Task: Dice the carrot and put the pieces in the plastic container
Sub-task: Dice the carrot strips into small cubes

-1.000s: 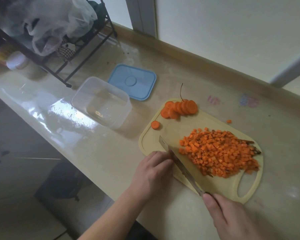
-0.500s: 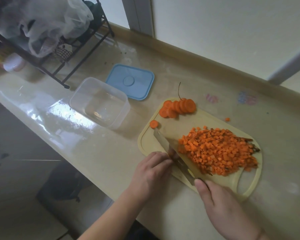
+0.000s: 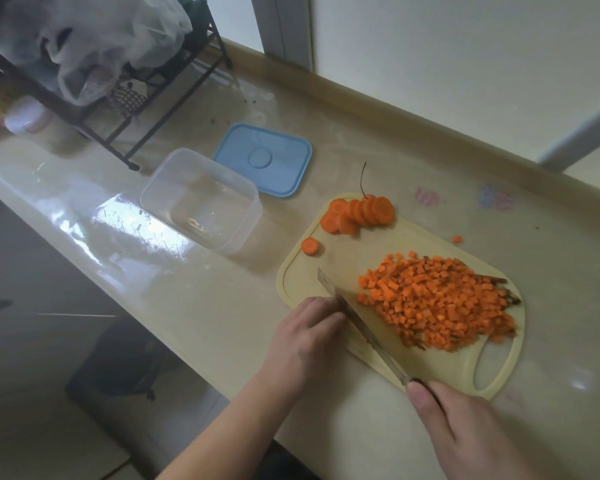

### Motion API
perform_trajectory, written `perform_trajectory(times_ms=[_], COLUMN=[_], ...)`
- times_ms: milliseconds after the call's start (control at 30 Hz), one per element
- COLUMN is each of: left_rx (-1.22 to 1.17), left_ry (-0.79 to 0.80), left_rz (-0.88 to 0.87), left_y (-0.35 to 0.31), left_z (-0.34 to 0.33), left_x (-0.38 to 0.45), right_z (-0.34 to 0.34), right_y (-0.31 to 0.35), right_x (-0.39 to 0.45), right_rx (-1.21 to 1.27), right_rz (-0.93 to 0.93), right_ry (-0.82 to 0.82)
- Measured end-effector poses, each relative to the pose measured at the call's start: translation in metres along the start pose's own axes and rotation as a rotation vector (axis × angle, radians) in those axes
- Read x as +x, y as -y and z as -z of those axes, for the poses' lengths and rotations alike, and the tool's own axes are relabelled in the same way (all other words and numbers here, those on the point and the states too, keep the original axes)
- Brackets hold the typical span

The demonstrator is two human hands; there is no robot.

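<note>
No brand, label or legible writing can be made out; only two faint coloured marks [image 3: 496,197] are seen on the countertop [image 3: 194,306] beyond the board, too blurred to be read.

The knife [image 3: 357,322] is gripped at its handle by the right hand [image 3: 465,431], with the fingers curled round it and the thumb laid forward along the top toward the blade. The blade is held edge-down on the cutting board [image 3: 347,258], running diagonally from the near edge toward the far left corner. The left hand [image 3: 309,337] is set on the board's near-left edge with its fingers bent downward, knuckles against the flat of the blade (whether a piece of carrot is pinned beneath the fingertips cannot be told).

The diced carrot [image 3: 437,303] is piled on the right half of the board, just beside the blade, with a few dark trimmings at the far right of the heap. A fanned row of carrot slices [image 3: 361,213] is lying at the board's far corner, and a single slice [image 3: 310,245] sits apart near the left rim. One stray piece [image 3: 457,239] rests on the counter.

The clear plastic container [image 3: 201,199] is standing open to the left of the board, with no carrot seen inside it, and its blue lid [image 3: 262,159] is lying flat just behind it. A black wire rack [image 3: 146,88] holding plastic bags [image 3: 94,39] is seen at the far left.
</note>
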State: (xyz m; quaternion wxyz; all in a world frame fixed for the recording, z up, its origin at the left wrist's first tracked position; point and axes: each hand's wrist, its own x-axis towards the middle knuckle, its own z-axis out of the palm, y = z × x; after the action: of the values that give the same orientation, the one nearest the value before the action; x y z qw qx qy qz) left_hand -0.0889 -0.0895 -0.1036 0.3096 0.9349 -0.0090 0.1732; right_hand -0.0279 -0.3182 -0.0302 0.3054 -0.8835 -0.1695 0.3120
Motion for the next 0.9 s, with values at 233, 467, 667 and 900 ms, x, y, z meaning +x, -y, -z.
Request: perform_trajectory(times_ms=[233, 467, 667, 900], left_rx=[0.087, 0.078, 0.035, -0.032], left_ry=[-0.055, -0.049, -0.029, -0.386], left_rz=[-0.009, 0.015, 0.049, 0.156], left_y=[0.001, 0.001, -0.001, -0.014], left_z=[-0.002, -0.004, 0.002, 0.058], left_x=[-0.001, -0.003, 0.002, 0.002], right_z=[0.006, -0.001, -0.003, 0.0], right_y=[-0.011, 0.011, 0.006, -0.001], right_x=[0.001, 0.021, 0.013, -0.005], right_rx=[-0.112, -0.133, -0.061, -0.177], right_rz=[-0.015, 0.113, 0.079, 0.055], right_ry=[0.065, 0.045, 0.035, -0.036])
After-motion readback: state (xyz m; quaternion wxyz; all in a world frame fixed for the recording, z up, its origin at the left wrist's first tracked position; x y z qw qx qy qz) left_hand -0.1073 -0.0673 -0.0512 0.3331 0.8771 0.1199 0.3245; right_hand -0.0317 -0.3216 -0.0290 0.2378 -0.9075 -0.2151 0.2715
